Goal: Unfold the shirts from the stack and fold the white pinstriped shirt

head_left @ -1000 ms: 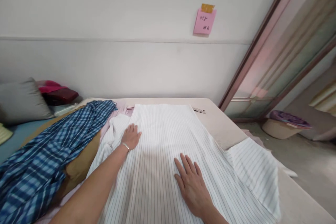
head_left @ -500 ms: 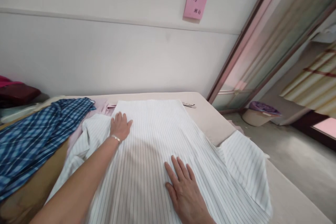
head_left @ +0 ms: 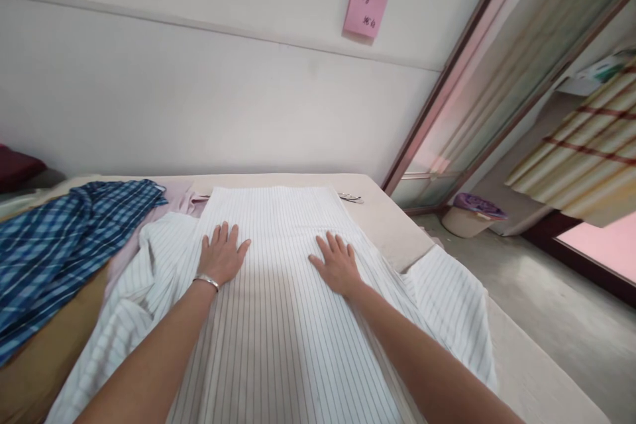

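Observation:
A white shirt with thin dark stripes lies spread over the table, its sleeves out to both sides. On its left part my left hand rests flat, fingers spread, a silver bracelet at the wrist. My right hand lies palm down on the right part, its fingers also apart. Both hands touch the cloth at about the same height, with a strip of striped fabric between them. Neither grips anything. The left sleeve is bunched in folds; the right one lies flatter, near the table edge.
A blue plaid garment lies at the left, partly over a pink cloth. Glasses sit at the table's far side. A white wall stands behind. On the floor at right is a bin with a purple liner.
My right hand has slid forward, away from me, over the shirt. The left hand has shifted slightly back toward me. The view has turned a little to the right.

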`<state>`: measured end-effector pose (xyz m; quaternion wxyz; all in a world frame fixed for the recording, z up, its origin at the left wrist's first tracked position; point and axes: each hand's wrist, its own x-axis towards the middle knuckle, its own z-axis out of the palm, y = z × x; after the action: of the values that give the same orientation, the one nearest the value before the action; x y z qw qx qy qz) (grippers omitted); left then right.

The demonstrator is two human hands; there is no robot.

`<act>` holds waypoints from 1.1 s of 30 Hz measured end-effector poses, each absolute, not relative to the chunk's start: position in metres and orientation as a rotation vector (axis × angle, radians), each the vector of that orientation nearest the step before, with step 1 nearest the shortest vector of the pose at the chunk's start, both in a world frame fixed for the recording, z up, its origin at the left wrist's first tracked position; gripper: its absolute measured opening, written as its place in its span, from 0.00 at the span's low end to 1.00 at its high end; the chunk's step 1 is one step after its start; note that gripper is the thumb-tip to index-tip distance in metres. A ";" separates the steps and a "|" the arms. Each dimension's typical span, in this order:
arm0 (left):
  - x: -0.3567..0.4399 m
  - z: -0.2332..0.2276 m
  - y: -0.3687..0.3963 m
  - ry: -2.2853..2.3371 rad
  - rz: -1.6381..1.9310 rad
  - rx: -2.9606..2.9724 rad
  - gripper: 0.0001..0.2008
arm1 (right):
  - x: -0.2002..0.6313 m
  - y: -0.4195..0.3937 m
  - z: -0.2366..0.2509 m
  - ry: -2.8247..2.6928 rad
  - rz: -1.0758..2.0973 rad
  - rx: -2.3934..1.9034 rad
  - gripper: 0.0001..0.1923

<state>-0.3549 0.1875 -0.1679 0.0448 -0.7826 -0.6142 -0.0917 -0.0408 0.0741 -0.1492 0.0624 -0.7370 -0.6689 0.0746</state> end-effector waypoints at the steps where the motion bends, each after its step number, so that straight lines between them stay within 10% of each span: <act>1: -0.355 -0.168 0.187 -1.869 -0.287 -2.385 0.36 | -0.033 0.098 -0.150 -1.991 0.219 -2.261 0.41; 14: -0.351 -0.169 0.195 -2.001 -0.285 -2.248 0.37 | 0.016 0.273 -0.158 -1.824 0.182 -2.369 0.45; 33: -0.361 -0.174 0.307 -2.202 -0.305 -2.139 0.40 | 0.014 0.277 -0.157 -1.839 0.174 -2.410 0.45</act>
<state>-0.3607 0.3067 -0.1739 0.0285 -0.6931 -0.7135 -0.0988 0.0139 0.2769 -0.1572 0.0526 -0.7926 -0.6048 0.0571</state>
